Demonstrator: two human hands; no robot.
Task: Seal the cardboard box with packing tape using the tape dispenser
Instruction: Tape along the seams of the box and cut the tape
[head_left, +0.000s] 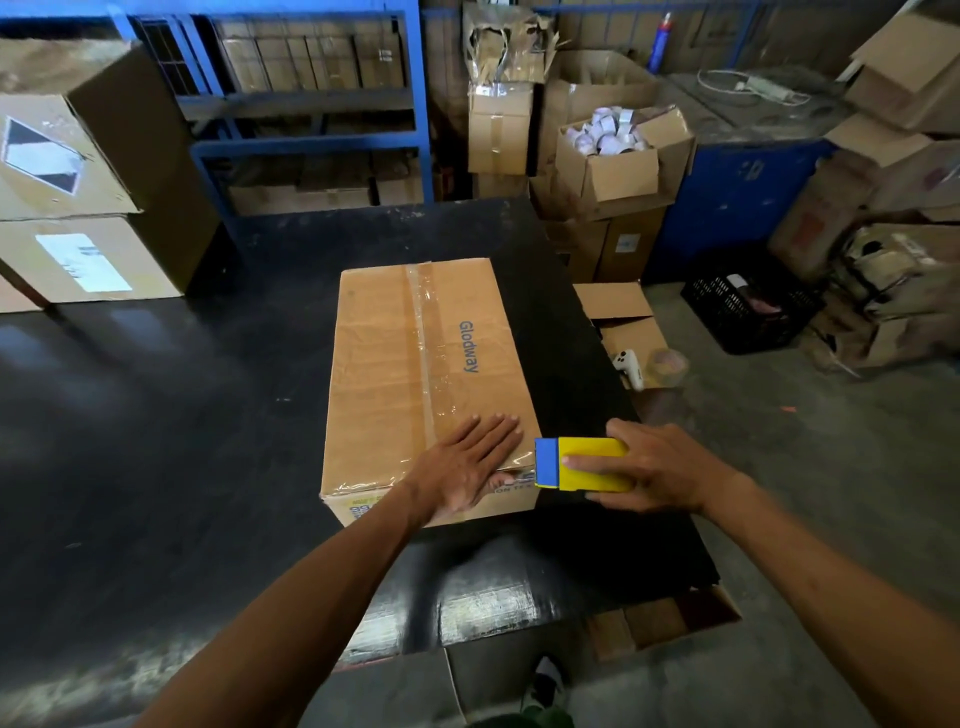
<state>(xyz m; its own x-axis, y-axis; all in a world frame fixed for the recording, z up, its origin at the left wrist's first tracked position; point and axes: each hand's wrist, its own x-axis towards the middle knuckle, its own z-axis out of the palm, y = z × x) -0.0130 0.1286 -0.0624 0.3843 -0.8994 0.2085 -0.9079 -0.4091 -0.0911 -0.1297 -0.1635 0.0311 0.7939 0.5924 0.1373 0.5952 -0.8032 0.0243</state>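
Head view: cardboard box (415, 374) on black table (156, 415), centre seam taped. Left hand (467, 462) flat, open, pressing near edge. Right hand (644, 467) clasps tape dispenser (582, 464) beside near corner. Step: near-edge strip, probably; next, draw tape across.

A glossy black flat-topped work table (218, 415) carries a closed brown cardboard box (384, 374) at its centre, and two stacked large brown cardboard cartons (83, 208) rest at ten o'clock.

2 bare forearms, no sleeves, hands (467, 462) ungloved, no rings
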